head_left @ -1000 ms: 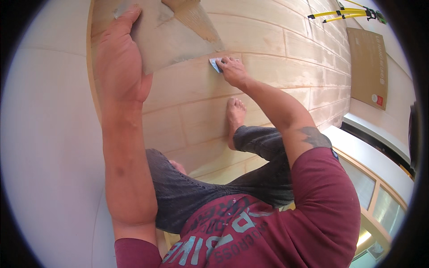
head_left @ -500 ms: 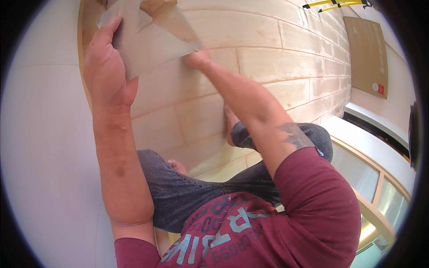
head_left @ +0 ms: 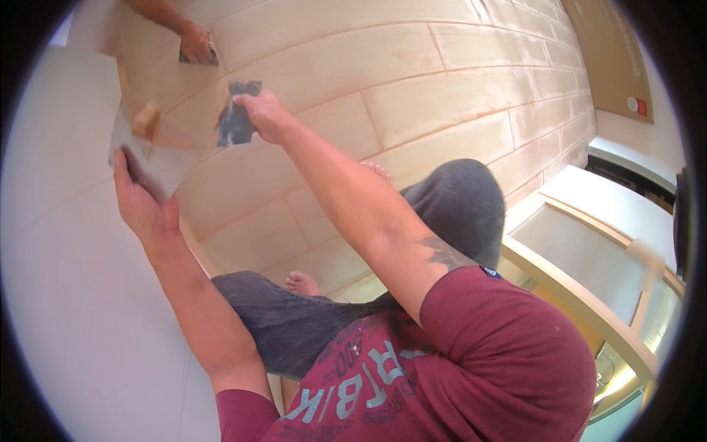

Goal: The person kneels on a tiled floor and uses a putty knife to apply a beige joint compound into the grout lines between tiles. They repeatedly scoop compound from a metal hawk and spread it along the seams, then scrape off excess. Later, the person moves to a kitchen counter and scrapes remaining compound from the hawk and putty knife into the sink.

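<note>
My left hand (head_left: 145, 208) holds up a thin, translucent plate (head_left: 174, 157) from below, its thumb and fingers at the near edge. On the plate sits a lump of tan paste (head_left: 146, 122), with more of it smeared about. In my right hand (head_left: 266, 118) is a dark, flat, rectangular spreader (head_left: 234, 128), with tan paste along its left edge. The spreader is over the plank-patterned floor (head_left: 412, 88), right of the plate; whether it touches the floor I cannot tell. Tan paste shows in the floor's joints.
At the upper left, another person's hand (head_left: 196, 43) works a dark spreader (head_left: 199, 57) on the floor. A white wall (head_left: 66, 243) runs along my left. Brown cardboard (head_left: 611, 59) lies at the far right, beyond a wood-framed glazed panel (head_left: 578, 247).
My left hand has lowered the plate leftward. The right hand has moved left and up with the spreader, which now shows. Another person's hand has come into view.
</note>
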Tool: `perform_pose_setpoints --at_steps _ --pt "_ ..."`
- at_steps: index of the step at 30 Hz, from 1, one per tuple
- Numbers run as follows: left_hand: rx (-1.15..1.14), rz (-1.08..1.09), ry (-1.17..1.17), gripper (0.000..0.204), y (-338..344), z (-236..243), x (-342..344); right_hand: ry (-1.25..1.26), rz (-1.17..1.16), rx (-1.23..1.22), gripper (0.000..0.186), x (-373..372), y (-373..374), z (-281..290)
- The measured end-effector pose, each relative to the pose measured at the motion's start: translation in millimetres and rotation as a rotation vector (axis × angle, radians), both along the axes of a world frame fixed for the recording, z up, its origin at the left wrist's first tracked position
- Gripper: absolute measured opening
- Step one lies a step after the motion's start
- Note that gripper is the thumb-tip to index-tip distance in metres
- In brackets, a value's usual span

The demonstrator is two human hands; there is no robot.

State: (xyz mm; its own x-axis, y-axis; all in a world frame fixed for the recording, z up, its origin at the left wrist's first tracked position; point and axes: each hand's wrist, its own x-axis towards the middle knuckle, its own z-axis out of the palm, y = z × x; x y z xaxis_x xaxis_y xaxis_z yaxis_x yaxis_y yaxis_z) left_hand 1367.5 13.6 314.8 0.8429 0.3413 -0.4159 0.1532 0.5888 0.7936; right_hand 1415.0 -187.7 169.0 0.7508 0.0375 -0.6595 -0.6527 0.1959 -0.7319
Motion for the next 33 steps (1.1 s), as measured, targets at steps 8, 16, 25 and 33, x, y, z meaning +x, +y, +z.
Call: perform_pose_setpoints --at_steps 8,16,25,33 --pt "0.235 -0.131 0.028 0.042 -81.6 186.1 15.9 -0.327 -0.151 0.306 0.04 -12.7 -107.5 359.1" --pt "0.251 -0.627 -0.217 0.049 -233.9 458.7 -12.3 -0.705 -0.194 -0.414 0.046 -193.8 -211.5 656.2" --pt "0.196 -1.207 -0.272 0.044 -396.9 570.7 -207.7 -0.613 -0.773 -0.722 0.052 -453.6 -252.2 767.6" --pt "0.264 -1.5 -0.263 0.05 -486.0 596.3 -397.9 -0.437 -1.312 -0.751 0.045 -651.2 -289.6 783.6"
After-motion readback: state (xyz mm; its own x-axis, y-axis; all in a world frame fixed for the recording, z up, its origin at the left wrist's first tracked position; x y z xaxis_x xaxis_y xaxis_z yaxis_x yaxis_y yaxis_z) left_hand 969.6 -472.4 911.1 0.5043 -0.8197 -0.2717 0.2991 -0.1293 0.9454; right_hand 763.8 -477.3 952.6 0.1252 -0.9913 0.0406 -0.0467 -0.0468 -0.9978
